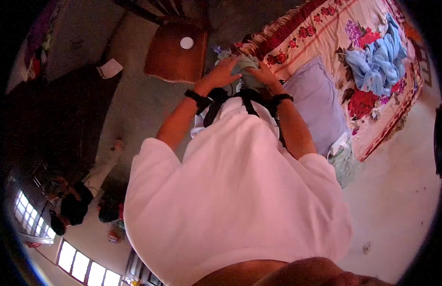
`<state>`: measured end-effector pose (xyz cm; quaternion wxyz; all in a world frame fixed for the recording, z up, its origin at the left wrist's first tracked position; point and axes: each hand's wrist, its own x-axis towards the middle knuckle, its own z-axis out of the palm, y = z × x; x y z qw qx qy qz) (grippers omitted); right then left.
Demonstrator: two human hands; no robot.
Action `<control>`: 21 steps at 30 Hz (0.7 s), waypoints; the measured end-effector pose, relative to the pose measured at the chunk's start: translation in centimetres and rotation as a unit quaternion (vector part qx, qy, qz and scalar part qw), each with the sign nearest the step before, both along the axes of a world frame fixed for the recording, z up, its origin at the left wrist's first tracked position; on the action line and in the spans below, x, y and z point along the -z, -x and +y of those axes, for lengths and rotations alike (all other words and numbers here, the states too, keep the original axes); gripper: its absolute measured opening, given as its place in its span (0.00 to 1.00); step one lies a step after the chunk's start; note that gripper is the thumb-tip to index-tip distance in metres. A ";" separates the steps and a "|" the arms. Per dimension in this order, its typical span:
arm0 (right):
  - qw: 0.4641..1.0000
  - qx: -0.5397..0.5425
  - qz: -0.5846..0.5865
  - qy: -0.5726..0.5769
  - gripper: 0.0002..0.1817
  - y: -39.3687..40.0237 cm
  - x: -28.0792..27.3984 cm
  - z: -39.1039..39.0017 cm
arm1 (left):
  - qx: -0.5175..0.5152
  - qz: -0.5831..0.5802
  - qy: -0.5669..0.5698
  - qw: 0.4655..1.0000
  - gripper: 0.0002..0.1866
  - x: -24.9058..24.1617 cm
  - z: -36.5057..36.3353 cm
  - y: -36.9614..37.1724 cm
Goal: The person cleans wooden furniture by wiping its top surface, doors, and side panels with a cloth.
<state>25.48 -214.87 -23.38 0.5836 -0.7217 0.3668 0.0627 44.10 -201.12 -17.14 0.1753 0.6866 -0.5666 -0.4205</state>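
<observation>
Near the top centre of the frame, the left hand (pixel 224 72) lies flat with fingers spread on a grey-green cloth (pixel 247 71), and the right hand (pixel 262 74) grips the same cloth just beside it. The cloth sits at the edge of the bed (pixel 326 28). A lilac pillow (pixel 316 105) lies to the right, blue clothes (pixel 378 59) in the upper right, and a wooden chair (pixel 175 52) to the left.

The grey-green cloth (pixel 245 66) is a soft, crumpled garment, bunched into folds rather than spread flat. It lies at the corner edge of the floral bedspread (pixel 326 28), just beside the red-flowered border, with part of it hanging off that edge. Much of it is covered, so its full shape cannot be made out.
</observation>
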 end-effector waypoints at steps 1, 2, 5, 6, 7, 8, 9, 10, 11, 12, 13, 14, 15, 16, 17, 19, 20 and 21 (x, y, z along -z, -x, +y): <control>0.999 -0.007 -0.035 -0.028 0.45 0.0 0.5 -0.4 | 0.033 -0.054 0.031 0.998 0.39 -0.3 -0.2 0.3; 0.996 -0.016 -0.071 -0.058 0.43 0.0 0.9 -0.4 | 0.042 -0.059 0.024 0.997 0.39 -0.7 -0.5 0.7; 0.987 -0.076 0.142 0.013 0.39 -1.5 -0.9 -2.0 | -0.040 -0.060 0.097 0.993 0.33 0.9 -1.1 2.3; 0.988 -0.070 0.138 0.011 0.39 -1.7 -2.3 -2.0 | -0.065 -0.005 0.104 0.992 0.31 2.7 -2.0 2.1; 0.995 -0.040 0.069 0.067 0.39 -2.0 -4.0 -1.8 | -0.090 0.051 0.112 0.988 0.31 4.4 -2.8 1.7; 0.992 -0.010 0.001 0.123 0.40 -2.2 -4.8 -1.6 | -0.084 0.050 0.114 0.989 0.31 5.5 -3.3 1.1; 0.992 -0.007 0.001 0.124 0.40 -2.3 -4.9 -1.9 | -0.149 0.135 0.086 0.976 0.30 6.4 -3.6 0.7; 0.999 -0.008 -0.004 0.046 0.38 -2.5 -4.6 -2.3 | -0.214 0.219 0.056 0.950 0.30 6.8 -3.9 0.4; 0.999 -0.010 -0.009 -0.031 0.36 -2.6 -4.3 -2.7 | -0.214 0.218 0.058 0.950 0.30 7.2 -4.3 0.2; 0.999 -0.011 -0.009 -0.030 0.36 -2.0 -3.1 -2.9 | -0.257 0.227 0.051 0.938 0.30 7.4 -4.6 0.0; 0.997 -0.012 -0.062 -0.042 0.33 -1.1 -2.9 -3.0 | -0.299 0.237 0.045 0.923 0.30 7.2 -4.9 0.0; 0.995 -0.012 -0.088 -0.046 0.31 -0.7 -2.6 -3.2 | -0.298 0.238 0.049 0.923 0.30 6.9 -5.1 0.2; 0.992 -0.012 -0.114 -0.050 0.30 -0.6 -3.8 -3.5 | -0.272 0.272 0.106 0.917 0.30 5.9 -5.2 0.6; 0.991 -0.022 -0.126 -0.037 0.30 -0.3 -3.9 -3.6 | -0.245 0.306 0.159 0.906 0.30 4.5 -5.1 1.3; 0.990 -0.038 -0.135 -0.020 0.29 0.0 -4.0 -3.3 | -0.244 0.308 0.160 0.906 0.30 3.1 -4.6 1.9; 0.985 -0.084 -0.146 0.031 0.28 0.9 -2.4 -2.5 | -0.191 0.114 0.163 0.961 0.33 1.0 -3.4 2.3; 0.980 -0.110 -0.156 0.055 0.27 1.2 -1.3 -2.2 | -0.194 0.114 0.163 0.961 0.33 0.9 -3.2 2.2; 0.977 -0.112 -0.173 0.057 0.27 1.2 -0.9 -1.8 | -0.188 0.125 0.155 0.962 0.35 1.4 -3.0 2.0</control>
